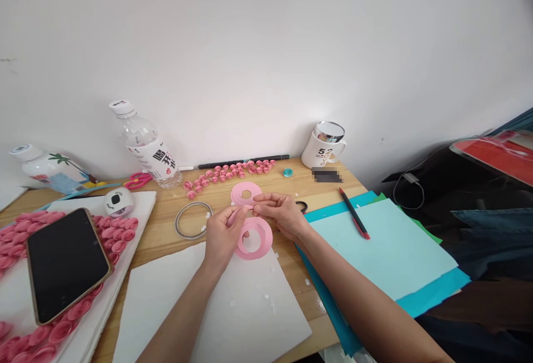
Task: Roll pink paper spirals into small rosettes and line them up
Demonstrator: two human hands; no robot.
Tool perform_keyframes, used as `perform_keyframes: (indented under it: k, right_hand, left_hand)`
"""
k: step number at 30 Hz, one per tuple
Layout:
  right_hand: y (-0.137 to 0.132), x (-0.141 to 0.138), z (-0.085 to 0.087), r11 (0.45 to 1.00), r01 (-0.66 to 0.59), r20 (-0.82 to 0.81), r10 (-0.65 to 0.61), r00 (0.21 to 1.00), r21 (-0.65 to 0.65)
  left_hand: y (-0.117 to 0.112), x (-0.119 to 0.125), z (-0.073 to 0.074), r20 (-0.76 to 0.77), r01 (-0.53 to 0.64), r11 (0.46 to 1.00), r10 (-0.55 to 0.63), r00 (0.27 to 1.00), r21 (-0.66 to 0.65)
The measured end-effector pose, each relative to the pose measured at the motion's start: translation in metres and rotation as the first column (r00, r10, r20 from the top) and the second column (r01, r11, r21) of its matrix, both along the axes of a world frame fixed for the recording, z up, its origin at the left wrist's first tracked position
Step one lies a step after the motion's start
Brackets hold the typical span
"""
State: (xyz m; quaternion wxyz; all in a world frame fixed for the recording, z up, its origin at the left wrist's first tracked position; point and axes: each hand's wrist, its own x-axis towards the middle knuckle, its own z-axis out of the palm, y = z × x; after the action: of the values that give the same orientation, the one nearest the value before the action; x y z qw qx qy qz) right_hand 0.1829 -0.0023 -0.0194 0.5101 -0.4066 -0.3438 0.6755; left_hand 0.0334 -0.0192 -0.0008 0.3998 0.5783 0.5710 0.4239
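A pink paper spiral [263,245] hangs in loops below my fingers, above a white sheet [166,296]. My left hand [222,235] pinches the strip between thumb and fingers. Close beside it, my right hand [280,213] is closed on the strip's upper end, fingertips nearly touching the left ones. What lies right between the fingertips is partly hidden. Just beyond the hands, another pink paper ring [241,190] rests on the wooden table. A roll of tape [194,220] lies left of my left hand.
Small pink paper rolls [225,173] and a teal one [287,172] lie near the wall. A bottle [152,149] and a mug [322,146] stand at the back. Left is a phone [69,266] among pink paper roses; right, blue paper [375,257] with a pen [353,213].
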Motion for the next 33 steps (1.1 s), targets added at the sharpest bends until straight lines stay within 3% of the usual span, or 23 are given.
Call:
perform_keyframes:
  k: [18,26,33]
  right_hand:
    - [0.0006,-0.0009,-0.0029,0.999,0.016,0.006,-0.016,1.000,0.038]
    - [-0.0014,0.0004,0.0001,0.996,-0.081,-0.087,0.084,0.993,0.040]
    - [-0.0006,0.0007,-0.0016,0.999,-0.037,-0.068,0.038,0.997,0.014]
  left_hand:
    - [-0.0036,0.0014,-0.0014,0.061,0.122,0.992,-0.121,0.991,-0.013]
    - [-0.0021,0.0003,0.0043,0.106,0.068,0.996,-0.062,0.992,-0.051]
    - [-0.0020,0.0006,0.0021,0.090,0.061,0.997,-0.057,0.994,-0.041]
